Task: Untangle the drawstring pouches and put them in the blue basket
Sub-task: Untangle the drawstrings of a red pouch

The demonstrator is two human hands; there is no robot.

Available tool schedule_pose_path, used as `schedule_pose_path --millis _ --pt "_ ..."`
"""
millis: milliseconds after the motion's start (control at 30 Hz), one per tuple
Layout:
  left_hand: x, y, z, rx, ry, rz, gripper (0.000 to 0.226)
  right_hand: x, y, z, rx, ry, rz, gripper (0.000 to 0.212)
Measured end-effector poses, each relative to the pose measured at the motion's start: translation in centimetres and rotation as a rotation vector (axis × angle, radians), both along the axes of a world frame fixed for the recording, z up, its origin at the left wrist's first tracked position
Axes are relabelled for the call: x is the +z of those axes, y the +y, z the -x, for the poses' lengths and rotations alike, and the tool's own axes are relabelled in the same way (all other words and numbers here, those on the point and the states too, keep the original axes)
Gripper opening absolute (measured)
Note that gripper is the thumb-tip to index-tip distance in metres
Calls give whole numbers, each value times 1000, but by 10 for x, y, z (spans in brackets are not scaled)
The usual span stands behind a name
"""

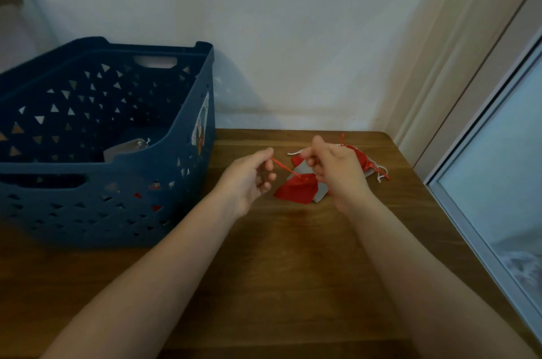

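A small cluster of drawstring pouches lies on the wooden table (293, 256), to the right of the blue basket (187, 182). The nearest is a red pouch (294, 191), flat and roughly triangular as it lies, with a grey pouch (321, 193) just beside it and more red and grey cloth with white cords partly hidden behind the right hand (337, 170). A thin red drawstring (286, 168) runs taut from the red pouch up to the left hand (249, 179), which pinches its end between thumb and curled fingers. The right hand's fingers are curled around cord above the pile. Inside the basket lies one grey pouch (123, 148).
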State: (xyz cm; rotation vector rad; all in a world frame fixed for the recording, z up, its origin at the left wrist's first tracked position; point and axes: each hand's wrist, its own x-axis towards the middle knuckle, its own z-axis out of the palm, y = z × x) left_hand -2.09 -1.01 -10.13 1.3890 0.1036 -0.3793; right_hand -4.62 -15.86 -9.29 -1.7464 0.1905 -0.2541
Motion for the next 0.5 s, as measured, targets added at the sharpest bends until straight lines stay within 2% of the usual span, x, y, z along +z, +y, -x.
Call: schedule_pose_path --millis 67,167,233,333,400,500 --pt "4 -3 0 40 -83 -97 30 3 5 1 52 -37 267 34" --pt "12 -5 0 39 -206 -148 27 1 11 5 267 -74 427 38" --pt "19 -4 1 20 -262 -156 21 0 14 8 396 -84 382 32" --pt "23 -2 2 19 -279 -55 25 -2 17 8 379 -89 226 16" --pt "22 -3 5 8 -264 -14 25 -2 20 7 320 -89 153 19" --pt "22 -5 13 -50 -279 -54 19 0 23 5 232 -95 -41 25"
